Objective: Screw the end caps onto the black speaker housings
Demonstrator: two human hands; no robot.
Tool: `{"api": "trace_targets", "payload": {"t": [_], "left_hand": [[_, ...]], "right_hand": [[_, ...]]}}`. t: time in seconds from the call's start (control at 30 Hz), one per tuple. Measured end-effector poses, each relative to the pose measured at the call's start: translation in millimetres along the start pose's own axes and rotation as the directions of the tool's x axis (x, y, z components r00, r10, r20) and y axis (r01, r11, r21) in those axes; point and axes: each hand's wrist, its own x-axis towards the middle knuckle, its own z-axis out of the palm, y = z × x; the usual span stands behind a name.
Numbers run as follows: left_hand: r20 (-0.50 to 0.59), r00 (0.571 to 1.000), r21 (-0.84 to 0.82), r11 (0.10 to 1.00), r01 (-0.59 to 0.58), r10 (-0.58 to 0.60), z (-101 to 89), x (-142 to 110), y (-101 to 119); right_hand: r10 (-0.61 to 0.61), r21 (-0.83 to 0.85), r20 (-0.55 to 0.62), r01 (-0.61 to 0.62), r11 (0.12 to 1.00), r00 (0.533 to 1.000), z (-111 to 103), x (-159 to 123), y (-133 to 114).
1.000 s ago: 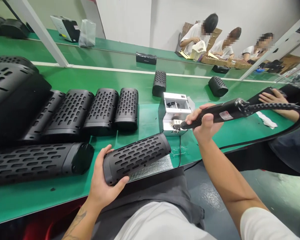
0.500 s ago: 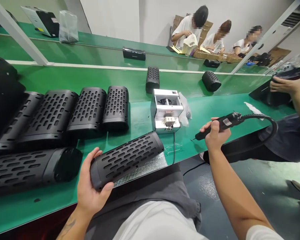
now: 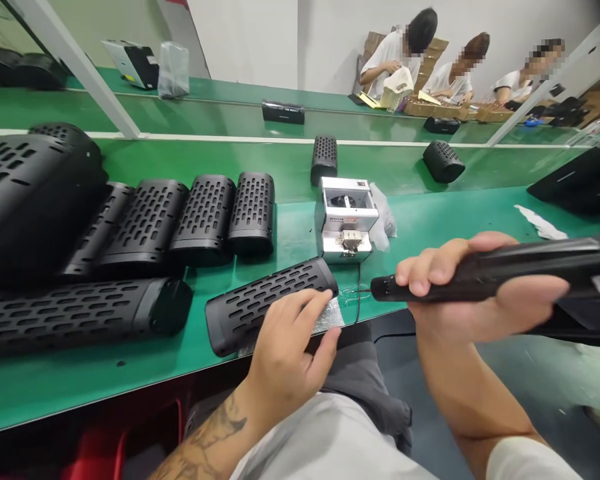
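A black perforated casing point(image 3: 250, 300), which looks like a speaker housing, lies aslant near the table's front edge. My left hand point(image 3: 293, 343) is over its right half, fingers stretched forward and thumb apart; whether the fingertips touch it I cannot tell. Wrapped in my right hand point(image 3: 470, 293) is a black electric screwdriver point(image 3: 530, 260), held level with its thin bit pointing left toward the casing's right end. Beyond, a silver screw feeder point(image 3: 349, 220) stands upright on the green table. Clear bubble wrap point(image 3: 330, 317) shows partly under the casing.
Several similar black casings point(image 3: 200, 220) stand and lie at the left. Another lies in front point(image 3: 80, 313). Behind the feeder are a plastic bag point(image 3: 383, 217) and two more casings. A white rail crosses the bench; co-workers sit beyond it. A red stool point(image 3: 125, 433) is below the edge.
My left hand has let go of the casing's left end and moved right, over its right half. The casing now rests on the table. The screwdriver has swung level and come closer.
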Motion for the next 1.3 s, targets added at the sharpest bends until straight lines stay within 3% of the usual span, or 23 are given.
{"api": "trace_targets", "payload": {"t": [0.1, 0.17, 0.4, 0.63, 0.83, 1.0, 1.17, 1.3], "left_hand": [[0.067, 0.996, -0.086, 0.994, 0.063, -0.057, 4.0, 10.0, -3.5], [0.071, 0.996, -0.137, 0.988, 0.068, -0.059, 1.6, 8.9, -9.0], [-0.037, 0.998, -0.236, 0.971, 0.046, -0.056, -8.9, -3.1, -14.9], [-0.105, 0.994, -0.163, 0.986, 0.023, -0.041, -22.6, -13.5, -13.7], [-0.097, 0.993, -0.071, 0.996, 0.062, -0.069, -29.4, -32.8, -15.7], [0.011, 0.988, 0.010, 0.988, 0.152, -0.152, -39.9, -50.7, -30.7], [0.085, 0.970, 0.127, 0.968, 0.215, -0.227, -67.2, -70.3, -65.8], [0.193, 0.920, 0.042, 0.940, 0.339, -0.340, -77.8, -88.6, -92.6]], "right_hand": [[0.189, 0.057, 0.053, -0.192, 0.980, 0.981, 31.2, -13.3, -34.4], [0.251, 0.063, 0.045, -0.254, 0.965, 0.967, 45.2, -22.3, -49.8], [0.222, 0.050, 0.129, -0.230, 0.972, 0.966, 52.9, -36.9, -55.9], [0.261, -0.007, 0.205, -0.265, 0.964, 0.943, 54.1, -43.3, -56.0], [0.199, -0.036, 0.282, -0.197, 0.980, 0.939, 79.6, -60.3, -52.0], [0.264, -0.043, 0.335, -0.265, 0.963, 0.905, 94.5, -50.7, -33.7], [0.150, 0.045, 0.367, -0.179, 0.983, 0.918, 94.5, -41.8, 19.3], [0.071, 0.090, 0.369, -0.112, 0.990, 0.927, 94.5, -46.6, 56.9]]}}
